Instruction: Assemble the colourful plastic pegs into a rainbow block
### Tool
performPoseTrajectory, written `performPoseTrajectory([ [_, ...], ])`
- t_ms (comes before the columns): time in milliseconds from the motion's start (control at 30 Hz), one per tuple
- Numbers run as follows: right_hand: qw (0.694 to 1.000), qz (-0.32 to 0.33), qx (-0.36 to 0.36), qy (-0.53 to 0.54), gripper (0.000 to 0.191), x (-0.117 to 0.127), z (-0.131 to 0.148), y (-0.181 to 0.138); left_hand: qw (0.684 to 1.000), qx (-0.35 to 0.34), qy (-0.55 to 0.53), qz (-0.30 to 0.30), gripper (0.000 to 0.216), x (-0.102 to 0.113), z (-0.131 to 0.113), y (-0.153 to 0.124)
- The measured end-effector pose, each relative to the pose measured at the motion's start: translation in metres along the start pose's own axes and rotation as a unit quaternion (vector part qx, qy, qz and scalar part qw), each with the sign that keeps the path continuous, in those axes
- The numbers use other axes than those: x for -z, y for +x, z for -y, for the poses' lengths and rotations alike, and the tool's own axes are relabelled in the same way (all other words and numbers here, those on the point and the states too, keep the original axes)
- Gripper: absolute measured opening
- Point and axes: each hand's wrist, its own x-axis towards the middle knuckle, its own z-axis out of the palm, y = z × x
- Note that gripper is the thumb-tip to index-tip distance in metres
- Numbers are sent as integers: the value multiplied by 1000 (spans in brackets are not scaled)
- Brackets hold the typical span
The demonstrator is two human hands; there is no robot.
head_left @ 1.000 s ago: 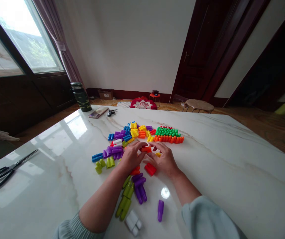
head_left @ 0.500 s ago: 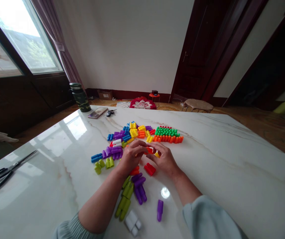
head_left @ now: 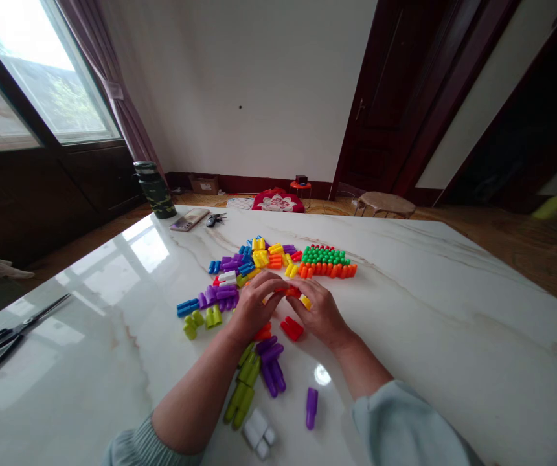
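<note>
Between my two hands is an orange-red plastic building piece (head_left: 289, 292), partly covered by fingers. My left hand (head_left: 258, 304) grips its left end and my right hand (head_left: 318, 309) its right end, both closed. Below them lies a red piece (head_left: 291, 329) on the table. Just past the hands stands a block of joined green pieces (head_left: 326, 255) with a row of orange pieces (head_left: 328, 270) along its near side. Purple pieces (head_left: 271, 366) and lime-green pieces (head_left: 243, 388) rest by my left forearm. A single purple piece (head_left: 311, 408) lies between the forearms.
Mixed loose pieces, with yellow ones (head_left: 260, 259) among them, spread beyond my left hand. Black-handled scissors (head_left: 19, 331) lie at the left. A camouflage flask (head_left: 155, 191), a phone (head_left: 190, 219) and keys (head_left: 214, 220) sit near the far edge of the marble-patterned table (head_left: 429, 310).
My fingers have shifted slightly around the orange-red piece, and both hands stay at about the same place. The loose pieces have not moved on the table.
</note>
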Motion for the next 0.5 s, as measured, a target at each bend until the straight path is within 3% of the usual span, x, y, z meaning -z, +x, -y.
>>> performPoseTrajectory([
  [100,992,-103,-35,-61,20,8,-8,0,999,36,10,-17,14,-1,1,-2],
  [233,949,-234,-178,-110,26,23,-36,-5,997,67,29,5,11,-3,9,-4],
  [367,928,-194,-297,-112,23,28,-61,-15,996,72,39,43,10,-5,15,-6],
  [500,927,-164,-320,-111,21,23,-69,-18,995,73,37,62,11,-6,16,-6],
])
